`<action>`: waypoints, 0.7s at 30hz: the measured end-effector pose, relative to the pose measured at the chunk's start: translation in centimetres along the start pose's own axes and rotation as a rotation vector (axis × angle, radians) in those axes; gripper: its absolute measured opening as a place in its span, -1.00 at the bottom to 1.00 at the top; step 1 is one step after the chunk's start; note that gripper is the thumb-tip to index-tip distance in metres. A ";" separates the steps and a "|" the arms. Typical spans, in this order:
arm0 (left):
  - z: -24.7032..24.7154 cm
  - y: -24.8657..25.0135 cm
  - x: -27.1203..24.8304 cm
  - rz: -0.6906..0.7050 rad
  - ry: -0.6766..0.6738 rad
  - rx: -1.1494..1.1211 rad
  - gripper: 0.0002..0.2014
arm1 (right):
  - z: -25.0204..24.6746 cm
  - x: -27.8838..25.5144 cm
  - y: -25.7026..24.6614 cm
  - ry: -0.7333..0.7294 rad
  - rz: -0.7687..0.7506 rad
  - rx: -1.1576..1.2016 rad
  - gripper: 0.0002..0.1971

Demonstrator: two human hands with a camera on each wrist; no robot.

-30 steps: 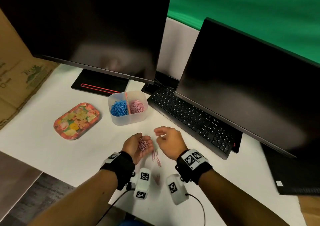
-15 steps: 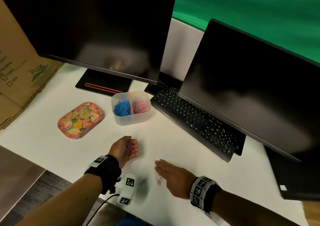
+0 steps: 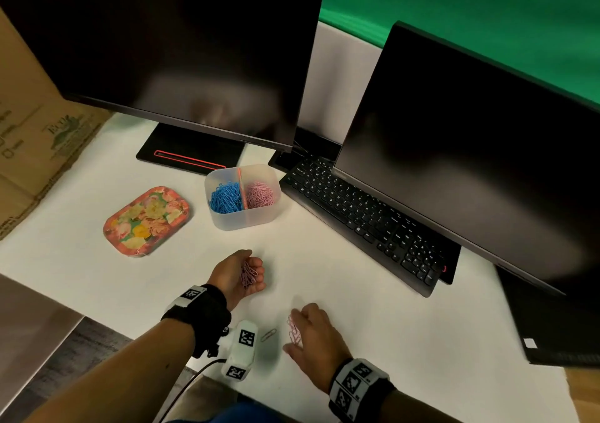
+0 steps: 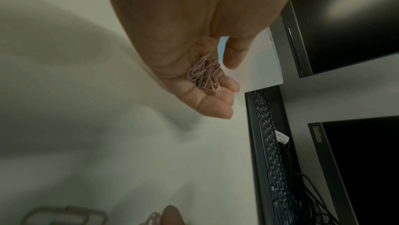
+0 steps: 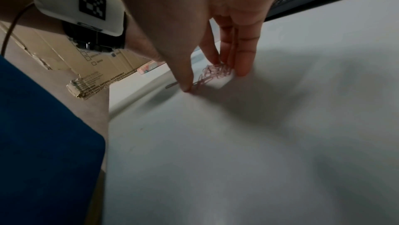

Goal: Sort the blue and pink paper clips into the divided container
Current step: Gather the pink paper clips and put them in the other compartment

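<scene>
left hand (image 3: 238, 273) palm-up, cupped around pink clips (image 3: 248, 275) | right hand (image 3: 316, 335) palm-down, straight fingers (image 5: 244, 61) touching table clips (image 5: 215, 72)

Even, moderately dim indoor light falls from above onto the white table (image 3: 373, 341). Soft pale reflections smear the dark left monitor (image 3: 181, 49) and right monitor (image 3: 470, 162). The head view bows straight edges outward toward its borders and is slightly soft throughout. In the left wrist view the table (image 4: 108, 143) is blurred, with broad grey shadows below the left hand (image 4: 183, 41). In the right wrist view a diffuse shadow spreads beneath the right hand (image 5: 215, 15); the foreground is defocused.
</scene>
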State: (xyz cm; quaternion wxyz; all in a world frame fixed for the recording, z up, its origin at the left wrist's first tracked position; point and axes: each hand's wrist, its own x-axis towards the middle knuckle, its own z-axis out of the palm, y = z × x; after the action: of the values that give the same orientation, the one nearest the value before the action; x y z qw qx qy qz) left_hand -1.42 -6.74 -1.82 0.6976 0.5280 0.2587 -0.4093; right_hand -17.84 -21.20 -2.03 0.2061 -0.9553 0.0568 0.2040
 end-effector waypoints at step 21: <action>3.2 -1.1 -0.2 0.005 -0.020 -0.031 -0.69 | -6.8 7.7 -0.5 0.247 0.147 0.518 -0.88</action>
State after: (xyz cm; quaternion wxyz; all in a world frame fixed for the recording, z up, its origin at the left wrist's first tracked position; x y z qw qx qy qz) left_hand -2.72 -9.87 -1.25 0.7093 0.5135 0.2569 -0.4089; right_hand -8.25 -23.74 0.65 0.4193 -0.8819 0.2006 0.0792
